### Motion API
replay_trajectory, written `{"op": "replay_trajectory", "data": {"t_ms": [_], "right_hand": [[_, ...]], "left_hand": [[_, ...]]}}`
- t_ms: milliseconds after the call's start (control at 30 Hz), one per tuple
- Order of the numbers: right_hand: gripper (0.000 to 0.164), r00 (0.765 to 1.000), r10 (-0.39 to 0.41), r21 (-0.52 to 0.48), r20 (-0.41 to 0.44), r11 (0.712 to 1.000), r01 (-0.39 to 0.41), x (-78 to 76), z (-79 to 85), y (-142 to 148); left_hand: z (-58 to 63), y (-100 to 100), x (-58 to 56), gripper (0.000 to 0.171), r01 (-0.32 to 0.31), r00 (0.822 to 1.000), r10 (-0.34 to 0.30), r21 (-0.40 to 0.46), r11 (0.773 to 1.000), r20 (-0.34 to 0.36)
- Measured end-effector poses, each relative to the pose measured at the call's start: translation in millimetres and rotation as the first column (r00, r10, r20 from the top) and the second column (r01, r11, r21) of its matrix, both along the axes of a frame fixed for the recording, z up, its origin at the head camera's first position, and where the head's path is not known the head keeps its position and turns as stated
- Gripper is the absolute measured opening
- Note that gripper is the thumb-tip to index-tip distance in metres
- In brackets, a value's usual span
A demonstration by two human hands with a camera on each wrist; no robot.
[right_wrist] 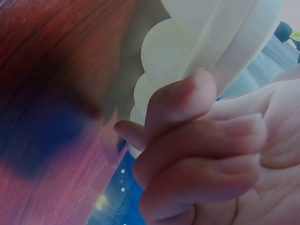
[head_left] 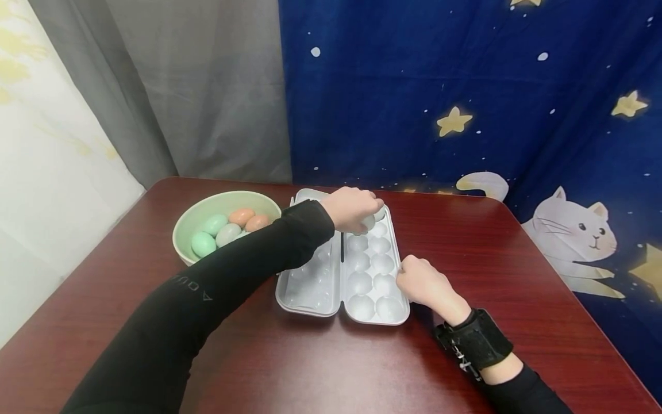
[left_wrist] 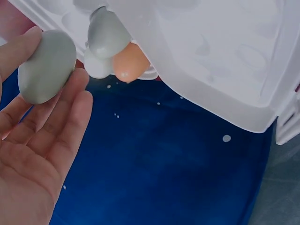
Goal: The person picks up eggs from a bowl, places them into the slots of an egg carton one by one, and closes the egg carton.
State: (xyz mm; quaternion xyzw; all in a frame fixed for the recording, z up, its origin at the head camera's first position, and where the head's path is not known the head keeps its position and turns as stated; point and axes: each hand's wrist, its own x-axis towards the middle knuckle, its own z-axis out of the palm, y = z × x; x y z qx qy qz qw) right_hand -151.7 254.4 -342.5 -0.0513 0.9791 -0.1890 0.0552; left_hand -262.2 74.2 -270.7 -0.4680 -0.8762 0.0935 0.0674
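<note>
My left hand (head_left: 353,209) is over the far end of an open white egg carton (head_left: 370,275). Its thumb and fingers pinch a pale grey-green egg (left_wrist: 48,66). Close by, the carton's far end holds another grey-green egg (left_wrist: 108,33), an orange-brown egg (left_wrist: 131,62) and a white egg (left_wrist: 97,64); the left hand mostly hides them in the head view. My right hand (head_left: 425,287) grips the carton's right edge with curled fingers (right_wrist: 180,103) against its rim and underside. Its thumb is hidden in the right wrist view.
A pale green bowl (head_left: 227,198) of several green, grey and orange-brown eggs stands left of the carton, partly behind my left sleeve. The carton's lid (head_left: 308,296) lies folded open toward the bowl. Curtains hang behind the dark red table (head_left: 331,368).
</note>
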Motion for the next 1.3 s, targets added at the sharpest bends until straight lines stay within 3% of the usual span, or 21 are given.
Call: {"op": "replay_trajectory", "data": {"t_ms": [300,700,1000,1300], "right_hand": [[0.022,1.0,-0.001,-0.004,0.002,1.0,0.001,-0.9,-1.0,-0.4],[0.02,1.0,0.002,-0.001,0.001,1.0,-0.002,0.1,1.6,-2.1],[0.019,1.0,-0.003,-0.001,0.001,1.0,0.003,2.6,3.2,-1.7],[0.018,1.0,-0.018,0.001,0.001,1.0,0.018,2.6,2.5,0.7]], "left_hand": [[-11.7,16.5,-3.6,0.045,0.01,0.999,-0.011,-0.024,1.0,-0.043],[-24.9,39.5,-10.3,0.042,-0.054,0.995,0.057,-0.029,0.998,0.084],[-34.6,47.5,-18.2,0.031,-0.003,1.0,0.003,-0.049,0.999,0.004],[-35.3,50.8,-14.6,0.025,0.003,0.999,-0.005,-0.045,0.999,-0.047]]}}
